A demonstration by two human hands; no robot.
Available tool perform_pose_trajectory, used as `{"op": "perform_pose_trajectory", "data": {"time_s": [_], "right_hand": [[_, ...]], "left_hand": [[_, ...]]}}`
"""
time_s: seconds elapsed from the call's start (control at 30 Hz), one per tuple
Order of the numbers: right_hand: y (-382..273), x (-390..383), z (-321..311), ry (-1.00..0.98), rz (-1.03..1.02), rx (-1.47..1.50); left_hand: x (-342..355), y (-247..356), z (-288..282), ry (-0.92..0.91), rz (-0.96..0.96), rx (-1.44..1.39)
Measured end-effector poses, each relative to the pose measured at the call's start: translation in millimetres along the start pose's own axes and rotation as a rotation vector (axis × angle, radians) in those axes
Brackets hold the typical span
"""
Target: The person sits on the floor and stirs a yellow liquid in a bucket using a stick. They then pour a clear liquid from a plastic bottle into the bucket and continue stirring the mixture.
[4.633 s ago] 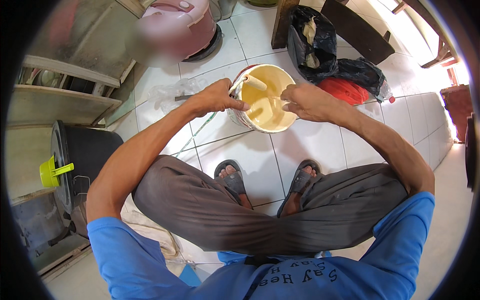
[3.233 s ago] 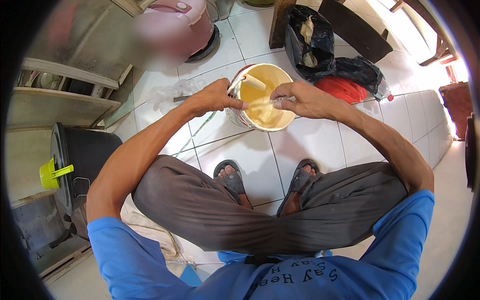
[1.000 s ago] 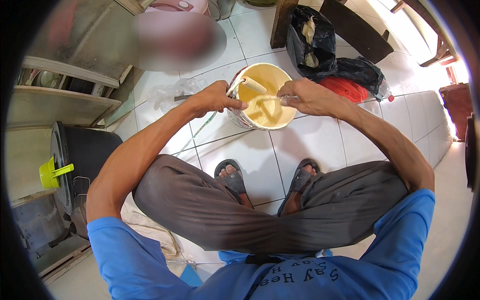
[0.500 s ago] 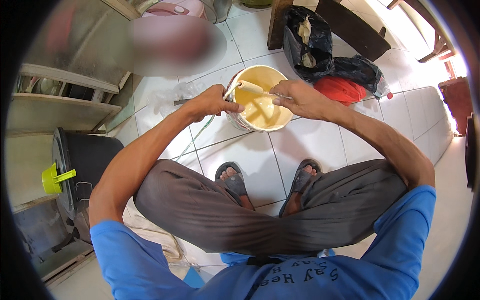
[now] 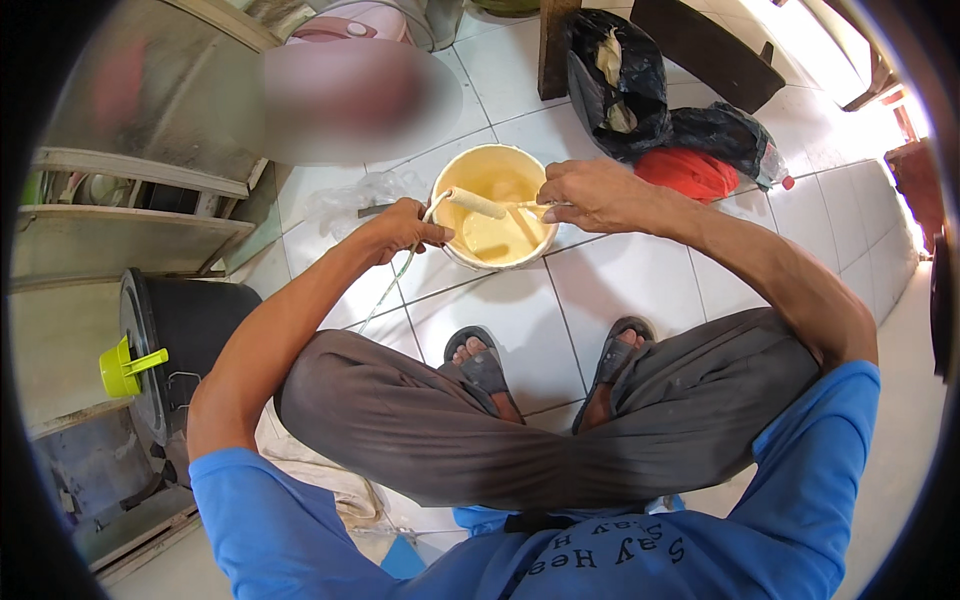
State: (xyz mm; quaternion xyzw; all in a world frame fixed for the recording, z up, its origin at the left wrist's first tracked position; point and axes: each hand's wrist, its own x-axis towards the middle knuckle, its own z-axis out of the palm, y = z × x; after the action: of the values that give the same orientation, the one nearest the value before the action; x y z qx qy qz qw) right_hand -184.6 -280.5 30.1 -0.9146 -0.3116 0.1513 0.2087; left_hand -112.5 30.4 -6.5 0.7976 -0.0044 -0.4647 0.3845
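Note:
A round bucket [image 5: 480, 262] with cream-yellow paint inside stands on the tiles beyond my feet. Over its opening lies a paint roller [image 5: 476, 203] with a pale sleeve. From the sleeve's left end, a thin paint-stained frame bends down past the bucket's left rim. My left hand [image 5: 403, 229] is closed around this frame at the rim, its thumb reaching over the edge. Above the right rim, my right hand [image 5: 590, 192] pinches a thin pale rod [image 5: 530, 205] that meets the roller's right end. Whether the rod belongs to the roller, I cannot tell.
Black plastic bags [image 5: 625, 90] and a red bag [image 5: 685, 174] lie far right, near a clear bottle [image 5: 772, 165]. Crumpled clear plastic [image 5: 365, 192] is left of the bucket. A black lidded tub [image 5: 200, 325] with a lime-green dipper [image 5: 122, 368] stands by the left shelves.
The bucket has shifted left and sits more upright, its outer left side less exposed. Both hands and the roller moved left with it, and the roller has dipped slightly.

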Motion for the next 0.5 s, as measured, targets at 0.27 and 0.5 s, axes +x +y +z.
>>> {"op": "perform_pose_trajectory", "data": {"time_s": [0.27, 0.5], "right_hand": [[-7.0, 8.8, 24.8, -0.011, -0.029, -0.159], [-10.0, 14.8, -2.3, -0.117, -0.032, 0.003]], "left_hand": [[-1.6, -0.7, -11.3, 0.078, 0.03, 0.311], [-10.9, -4.4, -18.7, -0.038, 0.15, 0.057]]}}
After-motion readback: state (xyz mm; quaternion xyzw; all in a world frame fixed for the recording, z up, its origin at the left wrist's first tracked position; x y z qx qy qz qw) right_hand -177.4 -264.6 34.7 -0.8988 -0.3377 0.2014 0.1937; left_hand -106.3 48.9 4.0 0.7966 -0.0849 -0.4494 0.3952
